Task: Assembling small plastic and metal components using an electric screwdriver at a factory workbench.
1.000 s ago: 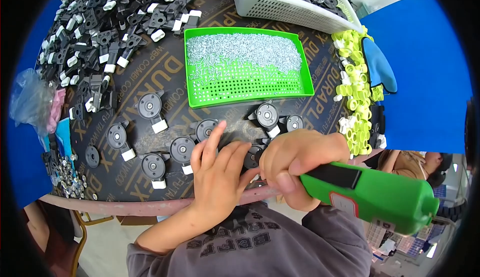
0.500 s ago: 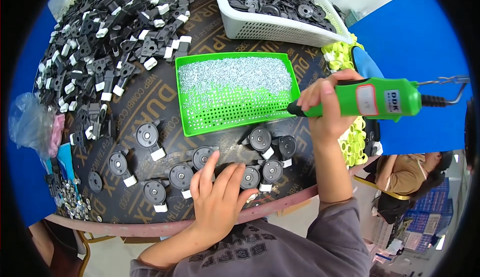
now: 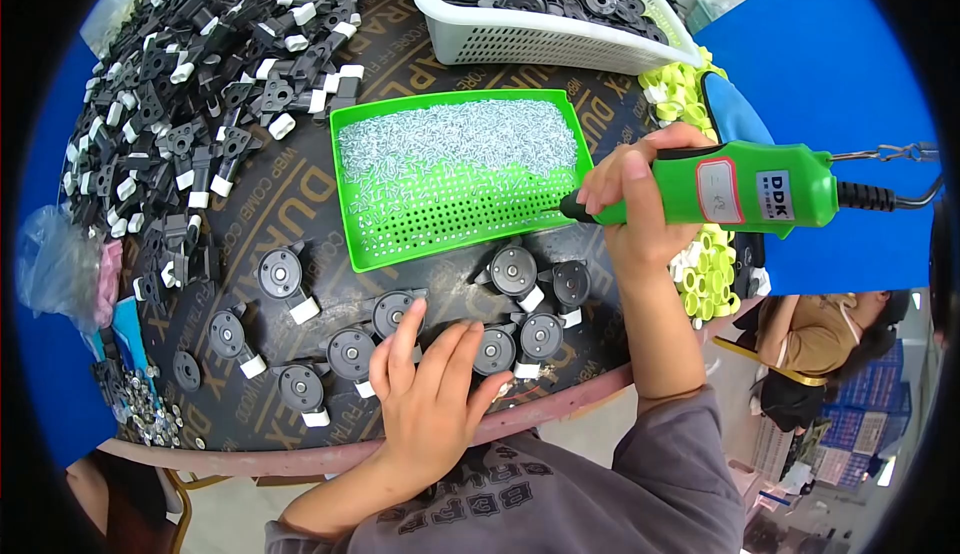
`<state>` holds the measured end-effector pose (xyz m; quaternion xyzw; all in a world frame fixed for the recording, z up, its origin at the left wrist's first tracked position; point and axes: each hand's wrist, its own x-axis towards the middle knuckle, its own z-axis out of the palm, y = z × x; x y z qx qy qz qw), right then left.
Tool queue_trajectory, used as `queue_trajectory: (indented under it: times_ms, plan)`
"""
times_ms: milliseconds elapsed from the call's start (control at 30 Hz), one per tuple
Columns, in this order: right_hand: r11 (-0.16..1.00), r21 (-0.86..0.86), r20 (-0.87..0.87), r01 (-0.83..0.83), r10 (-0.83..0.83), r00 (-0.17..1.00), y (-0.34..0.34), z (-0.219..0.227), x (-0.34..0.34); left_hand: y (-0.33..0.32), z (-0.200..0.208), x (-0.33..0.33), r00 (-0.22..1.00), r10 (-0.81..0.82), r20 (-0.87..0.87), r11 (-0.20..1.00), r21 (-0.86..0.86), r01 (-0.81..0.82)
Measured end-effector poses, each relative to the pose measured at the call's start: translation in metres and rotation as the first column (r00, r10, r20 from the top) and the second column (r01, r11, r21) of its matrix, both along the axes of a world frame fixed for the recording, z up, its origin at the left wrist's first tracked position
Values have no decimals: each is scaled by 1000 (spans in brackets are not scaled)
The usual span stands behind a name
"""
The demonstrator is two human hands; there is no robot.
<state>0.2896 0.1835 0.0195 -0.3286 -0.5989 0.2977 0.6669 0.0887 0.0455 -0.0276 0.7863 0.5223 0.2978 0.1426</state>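
My right hand (image 3: 650, 199) is wrapped round a green electric screwdriver (image 3: 740, 189) held level, its black nose pointing left. The nose reaches over the right side of a green perforated tray (image 3: 343, 189). Small silver screws (image 3: 460, 139) heap up along the tray's far half and scatter thinly nearer me. My left hand (image 3: 425, 409) lies low over the front of the table with fingers stretched apart. Its index fingertip touches or covers the edge of a black wheel assembly (image 3: 395, 311). Just right of its thumb sits another wheel assembly (image 3: 493, 352). Several similar ones with white ends stand around.
A large pile of black brackets with white ends (image 3: 205, 84) covers the far left. Behind the tray stands a white basket (image 3: 530, 44) of black discs. Yellow-green rings (image 3: 705, 274) lie along the right edge. Small round metal parts (image 3: 145, 409) lie at the near left.
The whole scene has shifted slightly left in the picture. Both hands keep nearly the same places over the table, the screwdriver still at the tray's right side.
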Motion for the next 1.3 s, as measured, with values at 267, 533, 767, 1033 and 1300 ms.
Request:
queue_trajectory:
  times_ms: [267,533,767,1033,1300]
  plan:
    - [988,80,-56,-134,138,989,-75,70,-11,1,1,0,999,-14,33,1000,13,13]
    - [877,-30,209,-480,475,855,-107,43,-34,1,-4,1,1000,6,19,999,32,-7]
    - [871,-49,165,-489,489,856,-110,36,-36,-1,-4,3,999,19,32,999,36,-21]
    - [841,-83,134,-535,541,830,-96,40,-34,0,-4,4,1000,27,7,999,29,-28]
    - [821,-89,150,-563,570,808,-91,26,-38,-4,-3,4,995,72,-74,997,-11,-73]
